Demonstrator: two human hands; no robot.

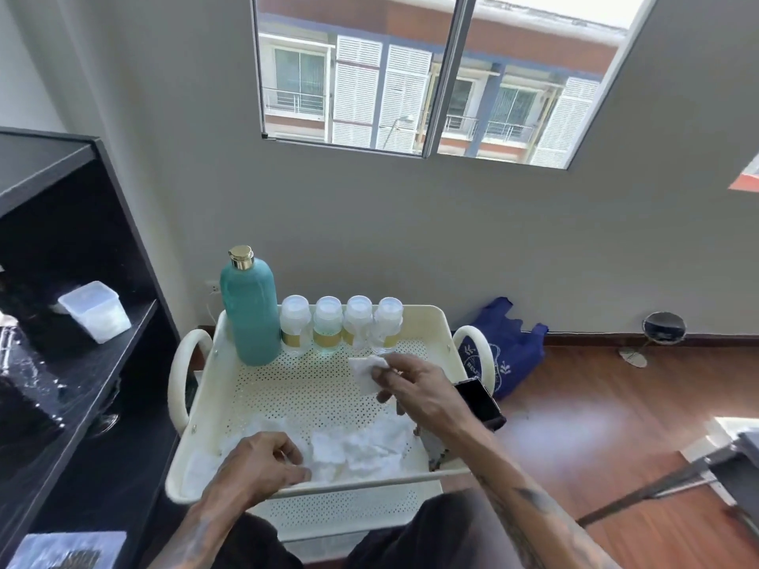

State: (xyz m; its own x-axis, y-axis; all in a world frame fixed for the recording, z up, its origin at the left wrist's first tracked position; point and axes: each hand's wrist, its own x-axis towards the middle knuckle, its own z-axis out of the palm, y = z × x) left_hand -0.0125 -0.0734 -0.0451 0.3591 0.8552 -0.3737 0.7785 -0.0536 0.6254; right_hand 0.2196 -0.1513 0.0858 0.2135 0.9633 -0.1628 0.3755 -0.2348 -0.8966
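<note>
Currently on the cream perforated tray: 1 teal bottle with gold cap, upright at the far left; 4 small clear jars with gold bands, in a row just right of it. Right hand, above the tray's far right, pinches 1 folded white pad between curled fingers and thumb, just in front of the rightmost jar. Left hand, fingers curled, grips the left edge of the heap of crumpled tissue lying along the near rim. Blue bag on the floor beyond
</note>
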